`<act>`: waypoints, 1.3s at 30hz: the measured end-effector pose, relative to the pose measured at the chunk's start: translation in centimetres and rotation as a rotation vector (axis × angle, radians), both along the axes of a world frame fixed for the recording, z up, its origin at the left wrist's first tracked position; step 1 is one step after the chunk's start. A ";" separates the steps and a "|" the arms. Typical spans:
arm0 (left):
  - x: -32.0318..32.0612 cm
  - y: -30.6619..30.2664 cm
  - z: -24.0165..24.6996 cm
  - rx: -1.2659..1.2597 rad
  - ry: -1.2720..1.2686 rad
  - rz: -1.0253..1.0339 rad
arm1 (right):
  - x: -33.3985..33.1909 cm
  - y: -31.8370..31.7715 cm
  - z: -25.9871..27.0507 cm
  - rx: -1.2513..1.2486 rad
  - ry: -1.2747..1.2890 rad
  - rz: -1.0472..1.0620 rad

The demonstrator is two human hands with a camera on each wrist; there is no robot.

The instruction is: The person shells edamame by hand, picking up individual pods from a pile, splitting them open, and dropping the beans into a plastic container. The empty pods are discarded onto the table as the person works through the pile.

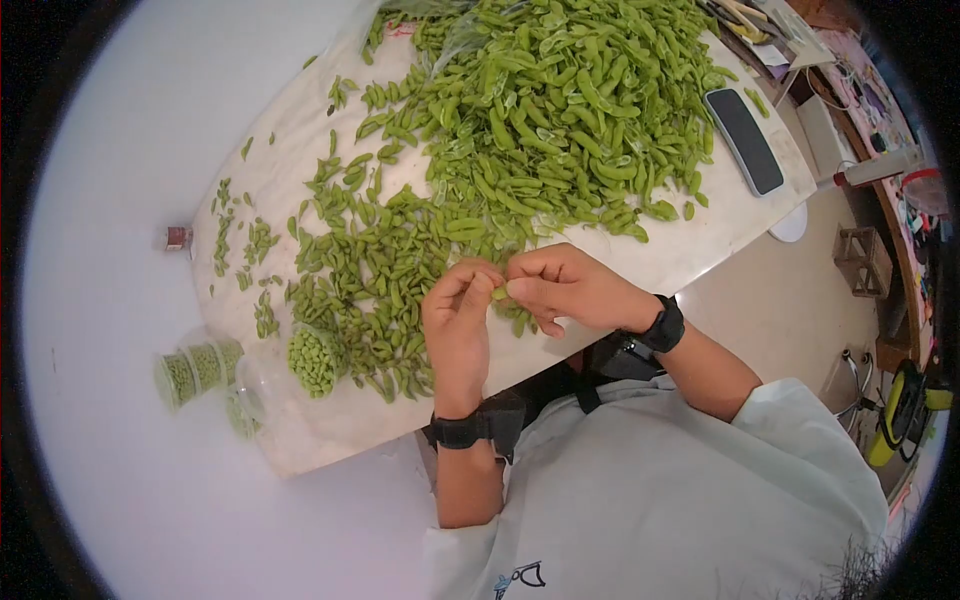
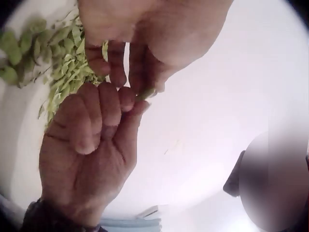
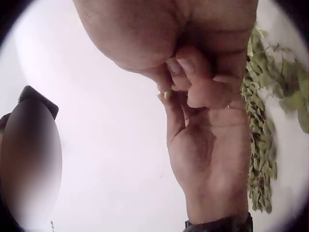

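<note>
Between the fingertips of both hands is a small green soybean pod (image 1: 500, 293), mostly covered by the fingers. My left hand (image 1: 458, 320) pinches one end with thumb and forefinger; my right hand (image 1: 580, 290) pinches the other. In the left wrist view a strip of the green pod (image 2: 145, 94) shows where the thumbs meet. A pale bit of it (image 3: 166, 94) peeks out in the right wrist view. Just beyond the hands lie many loose pods (image 1: 390, 270), and a large heap of plumper pods (image 1: 570, 100) fills the back of the table.
A clear container packed with green beans (image 1: 312, 362) stands left of my hands on the white table (image 1: 640, 262). More bean containers (image 1: 190, 375) appear at the left edge. A phone (image 1: 743, 142) lies at the right. Small pod groups (image 1: 258, 240) are scattered on the left.
</note>
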State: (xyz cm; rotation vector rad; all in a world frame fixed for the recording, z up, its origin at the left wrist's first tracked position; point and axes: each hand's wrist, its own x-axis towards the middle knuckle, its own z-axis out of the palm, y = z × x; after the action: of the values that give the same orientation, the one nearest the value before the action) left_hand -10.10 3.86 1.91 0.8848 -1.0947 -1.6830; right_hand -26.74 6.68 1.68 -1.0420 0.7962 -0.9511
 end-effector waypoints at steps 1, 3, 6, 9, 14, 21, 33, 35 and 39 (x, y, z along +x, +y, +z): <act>0.3 -0.1 0.2 0.036 -0.015 -0.041 | -0.1 0.1 0.2 0.007 0.008 -0.009; 0.8 -0.3 0.3 0.044 -0.028 -0.116 | -0.4 0.1 0.8 0.021 0.022 -0.026; 0.4 -0.3 0.9 0.030 -0.139 -0.123 | -0.4 0.0 0.4 0.064 0.113 -0.184; 0.2 -0.1 0.7 0.025 -0.252 -0.063 | -0.1 0.3 0.5 0.127 0.027 -0.257; -0.4 -1.2 0.8 -0.063 -0.348 -0.067 | -0.5 0.4 0.1 -0.119 0.255 0.102; -2.7 -7.0 4.8 -0.414 -0.608 -0.011 | 0.2 1.2 0.9 -0.028 0.135 -0.151; -0.5 0.6 2.7 -0.189 -0.313 0.076 | -0.6 0.8 1.5 -0.168 0.087 -0.388; -0.4 1.1 1.9 -0.184 -0.298 0.157 | 0.0 0.8 1.9 -0.134 0.100 -0.348; 0.3 1.6 2.1 -0.178 -0.299 0.208 | 0.7 0.8 2.2 -0.174 0.143 -0.332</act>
State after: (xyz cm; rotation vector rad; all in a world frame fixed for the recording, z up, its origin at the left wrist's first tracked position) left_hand -9.78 5.41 3.99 1.1171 -1.2812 -1.2886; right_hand -26.00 7.48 3.89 -1.1593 1.0407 -1.2554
